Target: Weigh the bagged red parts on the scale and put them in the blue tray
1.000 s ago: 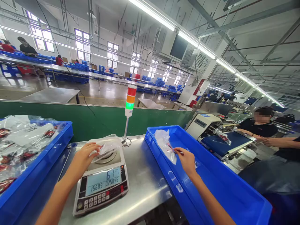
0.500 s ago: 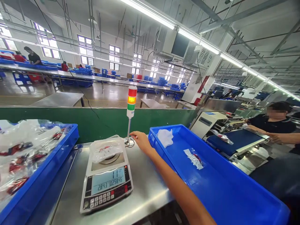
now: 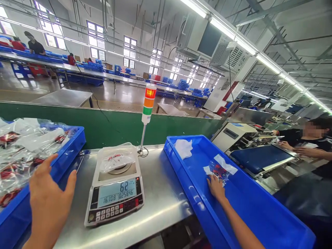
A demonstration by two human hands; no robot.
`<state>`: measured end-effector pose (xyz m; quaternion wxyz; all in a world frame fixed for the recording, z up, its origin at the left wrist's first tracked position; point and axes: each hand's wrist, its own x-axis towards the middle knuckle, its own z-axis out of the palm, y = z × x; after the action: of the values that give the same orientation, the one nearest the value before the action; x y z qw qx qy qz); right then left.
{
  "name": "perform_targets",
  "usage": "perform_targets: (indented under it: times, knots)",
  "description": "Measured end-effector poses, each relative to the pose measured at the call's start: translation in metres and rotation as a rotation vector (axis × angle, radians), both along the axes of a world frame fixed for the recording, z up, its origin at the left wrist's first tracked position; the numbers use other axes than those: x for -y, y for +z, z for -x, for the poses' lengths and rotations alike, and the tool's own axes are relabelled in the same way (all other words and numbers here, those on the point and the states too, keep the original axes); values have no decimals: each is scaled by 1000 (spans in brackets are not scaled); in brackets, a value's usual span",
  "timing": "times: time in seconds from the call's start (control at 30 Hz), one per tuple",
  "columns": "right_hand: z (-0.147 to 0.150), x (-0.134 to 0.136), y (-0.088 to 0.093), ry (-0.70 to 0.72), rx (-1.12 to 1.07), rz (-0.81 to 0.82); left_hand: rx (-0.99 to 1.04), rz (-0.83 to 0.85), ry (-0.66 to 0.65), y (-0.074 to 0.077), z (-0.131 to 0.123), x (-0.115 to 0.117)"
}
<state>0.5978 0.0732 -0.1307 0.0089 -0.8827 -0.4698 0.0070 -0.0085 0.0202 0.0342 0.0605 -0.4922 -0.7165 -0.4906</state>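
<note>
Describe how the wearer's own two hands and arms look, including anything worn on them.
Both the left hand and the right hand are bare, with no gloves. No watch or bracelet shows on either wrist. The right forearm is uncovered as far as the picture's lower edge, with no sleeve in sight. The right fingers are too small to rule out a thin ring.

White wall (image 3: pixel 118 43) w/ tall windows (image 3: pixel 129 52), shiny flr (image 3: pixel 129 99), long tbl (image 3: pixel 109 75), green partition (image 3: pixel 119 128), strip lts (image 3: pixel 228 32) o/head.
</note>
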Motion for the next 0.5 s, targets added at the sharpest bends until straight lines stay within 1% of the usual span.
perform_targets:
  times: [0.07,0.17,0.23,0.3,0.37,0.43,0.5]
  knots:
    - [-1,1,-2,35,41,-4,52,6,-46,1,-9,-2]
    - [3,-3,5,64,83,-15,84,6,-90,0,-17,-1]
    - [7,-5,10,28,94,-22,58,1,-117,-2,-19,1]
    - [11,-5,13,-37,75,-11,1,-22,-140,-5,-21,2]
    - [16,-3,16,-58,38,14,-76,-47,-169,-9,-23,0]
    - [20,-1,19,-15,6,30,-181,-82,-241,-13,-26,-6]
    - [22,2,26,21,-21,34,-280,-105,-359,-18,-30,-16]
